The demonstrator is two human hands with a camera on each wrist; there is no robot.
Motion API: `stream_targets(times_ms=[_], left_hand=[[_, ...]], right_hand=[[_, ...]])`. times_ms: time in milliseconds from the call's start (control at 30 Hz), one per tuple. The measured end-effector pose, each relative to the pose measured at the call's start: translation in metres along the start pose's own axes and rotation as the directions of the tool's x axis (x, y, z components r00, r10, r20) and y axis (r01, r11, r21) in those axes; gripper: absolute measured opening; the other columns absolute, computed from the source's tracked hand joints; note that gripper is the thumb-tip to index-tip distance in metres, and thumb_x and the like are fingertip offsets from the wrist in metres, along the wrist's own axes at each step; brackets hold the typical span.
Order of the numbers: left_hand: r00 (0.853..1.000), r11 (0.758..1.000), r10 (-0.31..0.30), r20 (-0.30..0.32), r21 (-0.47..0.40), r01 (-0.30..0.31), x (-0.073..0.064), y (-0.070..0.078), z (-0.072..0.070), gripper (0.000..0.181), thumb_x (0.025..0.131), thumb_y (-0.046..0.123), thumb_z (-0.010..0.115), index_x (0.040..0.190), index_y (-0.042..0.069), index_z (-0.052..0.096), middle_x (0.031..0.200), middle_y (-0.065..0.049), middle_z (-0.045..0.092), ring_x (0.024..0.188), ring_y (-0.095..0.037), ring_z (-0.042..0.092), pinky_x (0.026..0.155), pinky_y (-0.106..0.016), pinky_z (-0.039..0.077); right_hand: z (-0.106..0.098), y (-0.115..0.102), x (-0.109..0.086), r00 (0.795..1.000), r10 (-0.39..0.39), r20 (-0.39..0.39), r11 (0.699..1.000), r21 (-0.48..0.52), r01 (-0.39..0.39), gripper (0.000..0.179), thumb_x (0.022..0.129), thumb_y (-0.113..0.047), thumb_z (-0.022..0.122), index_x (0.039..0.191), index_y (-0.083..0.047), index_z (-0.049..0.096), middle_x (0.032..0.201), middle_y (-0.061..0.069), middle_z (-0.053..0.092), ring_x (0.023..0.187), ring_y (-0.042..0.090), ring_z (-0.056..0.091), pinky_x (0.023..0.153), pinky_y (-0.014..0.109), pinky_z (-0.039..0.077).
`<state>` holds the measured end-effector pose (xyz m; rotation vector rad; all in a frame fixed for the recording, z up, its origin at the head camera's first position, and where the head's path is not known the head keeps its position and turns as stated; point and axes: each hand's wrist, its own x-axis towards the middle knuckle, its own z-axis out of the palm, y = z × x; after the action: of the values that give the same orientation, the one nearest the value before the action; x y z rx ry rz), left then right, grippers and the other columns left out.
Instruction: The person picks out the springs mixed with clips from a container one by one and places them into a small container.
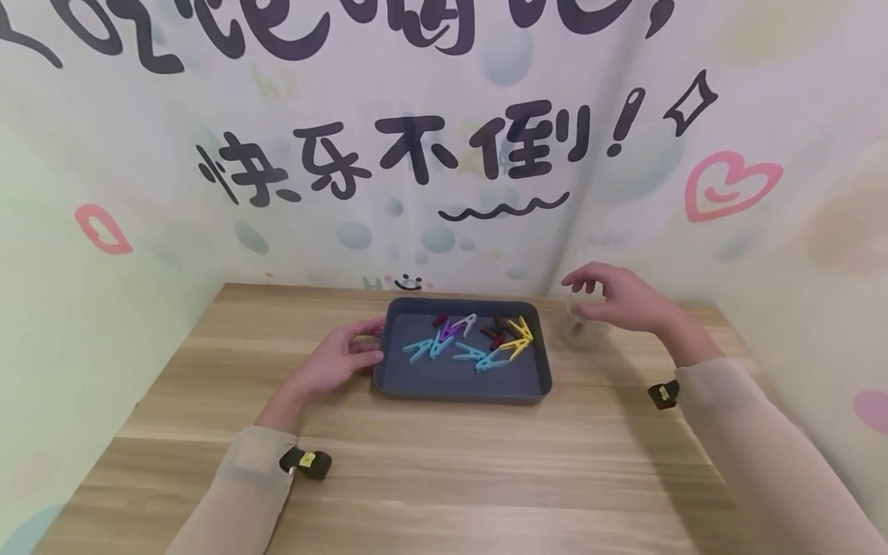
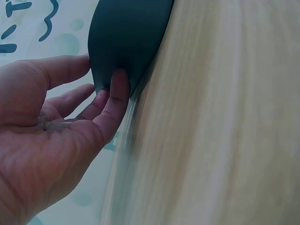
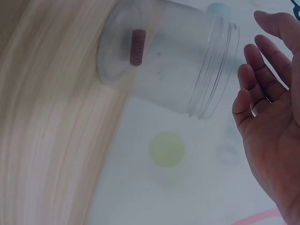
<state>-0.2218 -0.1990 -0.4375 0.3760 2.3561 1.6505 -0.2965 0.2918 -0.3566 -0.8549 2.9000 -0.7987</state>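
Note:
A dark blue-grey tray (image 1: 444,385) holds turquoise clothespins (image 1: 472,351), yellow clothespins (image 1: 516,347), a purple one (image 1: 448,331), a white one (image 1: 468,324) and several short dark-red ridged pieces (image 1: 497,341). My left hand (image 1: 340,356) is at the tray's left end, its fingertips against the outer wall, as the left wrist view also shows. To the tray's right stands a clear, lidless jar (image 3: 173,61) with one dark-red ridged piece (image 3: 137,47) lying at its bottom. Above the jar's mouth hovers my right hand (image 1: 620,297), fingers loosely bent, holding nothing.
The wood-grain table (image 1: 444,478) ends at a decorated wall (image 1: 312,247) just behind the tray and jar. Side walls rise along the table's left and right.

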Motion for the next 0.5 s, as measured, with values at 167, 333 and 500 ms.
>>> stream_targets(times_ms=[167,333,500], left_hand=[[1.0,1.0,0.006,0.002,0.0,-0.006,0.0,0.001,-0.001,0.062,0.104,-0.003,0.063,0.161,-0.005,0.038,0.154,-0.03,0.046,0.132,-0.046,0.059,0.104,-0.045,0.057],[1.0,1.0,0.003,0.002,-0.002,-0.003,0.0,0.001,-0.002,0.062,0.104,-0.002,0.063,0.161,-0.005,0.038,0.155,-0.03,0.046,0.132,-0.046,0.059,0.105,-0.045,0.057],[1.0,1.0,0.007,0.007,-0.002,-0.007,0.001,0.0,-0.001,0.062,0.104,-0.002,0.063,0.161,-0.004,0.038,0.155,-0.03,0.046,0.133,-0.046,0.059,0.105,-0.045,0.056]], right_hand=[[0.005,-0.007,0.008,0.999,-0.028,0.034,1.0,0.006,0.028,0.041,0.094,-0.017,0.079,0.133,-0.007,0.069,0.119,0.008,0.069,0.107,0.029,0.058,0.084,0.044,0.052],[0.012,-0.015,0.016,0.997,-0.062,0.055,0.998,0.015,0.061,0.04,0.093,-0.012,0.079,0.13,-0.004,0.069,0.118,0.006,0.07,0.107,0.033,0.059,0.09,0.05,0.054],[0.02,-0.022,0.024,0.993,-0.083,0.086,0.997,0.004,0.083,0.04,0.091,-0.01,0.079,0.129,-0.003,0.07,0.116,0.008,0.069,0.107,0.035,0.059,0.09,0.048,0.055]])
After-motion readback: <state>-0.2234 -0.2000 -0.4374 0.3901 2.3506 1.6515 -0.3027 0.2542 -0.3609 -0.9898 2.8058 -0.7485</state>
